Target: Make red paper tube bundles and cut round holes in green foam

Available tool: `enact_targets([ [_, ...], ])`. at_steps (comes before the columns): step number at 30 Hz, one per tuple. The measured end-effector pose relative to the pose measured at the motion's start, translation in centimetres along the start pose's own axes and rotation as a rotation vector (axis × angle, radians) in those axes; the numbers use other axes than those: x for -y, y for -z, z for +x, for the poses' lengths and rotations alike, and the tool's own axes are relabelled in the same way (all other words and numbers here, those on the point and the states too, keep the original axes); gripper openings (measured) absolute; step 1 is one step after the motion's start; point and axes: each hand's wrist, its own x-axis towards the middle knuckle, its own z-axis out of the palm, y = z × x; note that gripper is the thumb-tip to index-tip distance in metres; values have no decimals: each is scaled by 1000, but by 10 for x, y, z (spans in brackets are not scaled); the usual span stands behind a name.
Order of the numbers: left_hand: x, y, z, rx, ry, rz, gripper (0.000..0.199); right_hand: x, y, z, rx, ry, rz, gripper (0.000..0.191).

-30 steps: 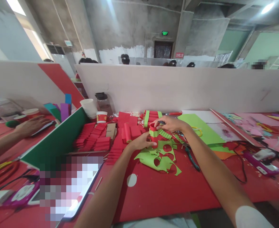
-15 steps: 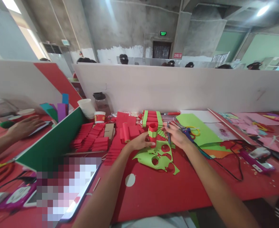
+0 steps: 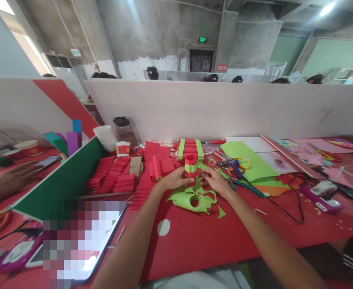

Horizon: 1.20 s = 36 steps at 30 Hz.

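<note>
A red paper tube (image 3: 191,171) with a green paper band around its upper part stands upright between my hands. My left hand (image 3: 176,179) is closed around its left side, the thumb across the front. On the other side, my right hand (image 3: 215,180) has its fingers bent together against the tube's right edge. Under and in front of them lies a green paper scrap (image 3: 191,200) with round holes cut out. Just behind is a bundle of red paper rolls (image 3: 190,149) strapped with two green strips.
Scissors with yellow handles (image 3: 244,163) and a blue tool lie right of my hands, near green sheets (image 3: 248,158). Red folded paper stacks (image 3: 113,172) are at left. A tablet (image 3: 101,241) lies front left. Another person's hand (image 3: 11,180) is beyond the green divider (image 3: 59,180).
The dark, slim tool that my right hand held is no longer seen in it. My right hand has moved left and down to the tube's side. The view has shifted slightly.
</note>
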Motion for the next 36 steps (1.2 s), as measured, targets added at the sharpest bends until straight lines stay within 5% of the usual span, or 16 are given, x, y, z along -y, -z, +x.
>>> enact_targets([
  [8,3,2,0,18,7,55,41,5,-2,-2,-129,0,117,43],
  [12,6,2,1,27,-2,47,43,9,-1,-7,-154,62,77,32],
  [16,6,2,1,48,-33,57,43,8,-2,-13,-120,-1,-131,28],
  [21,2,2,0,60,-48,61,40,5,-5,-10,-98,112,-444,15],
  [36,7,0,4,65,-80,58,42,6,-8,-10,-118,233,-565,19],
])
